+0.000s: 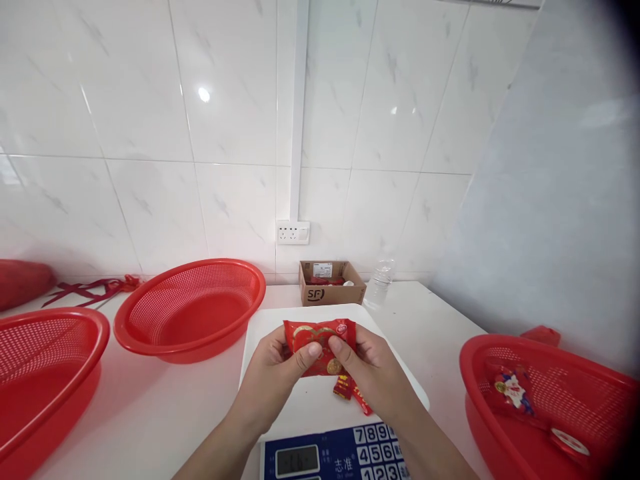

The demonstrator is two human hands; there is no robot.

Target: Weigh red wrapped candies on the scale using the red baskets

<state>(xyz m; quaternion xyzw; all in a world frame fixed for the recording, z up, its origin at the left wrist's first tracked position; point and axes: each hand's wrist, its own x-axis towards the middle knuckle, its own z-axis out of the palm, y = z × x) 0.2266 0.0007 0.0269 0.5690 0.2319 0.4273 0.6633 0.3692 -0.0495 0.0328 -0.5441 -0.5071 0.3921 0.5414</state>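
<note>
Between my two hands is a red snack packet (320,363) with round biscuits printed on it, held up over the white pan (295,410) of a scale. My left hand (277,367) grips its left end, thumb across the front. At the right end my right hand (365,360) pinches it the same way, and the two thumbs nearly meet. Below the packet, small red wrapped snacks (343,388) lie on the pan, partly covered by my right hand. The scale's blue keypad panel (320,460) faces me; its display is too dim to read.
Red perforated baskets stand at the left (50,327), back left (190,343) and right (500,353); the right one holds packets (515,393). Behind the scale are a cardboard box (335,295) with red items and a clear plastic bottle (381,277). Red ribbon (83,291) lies back left.
</note>
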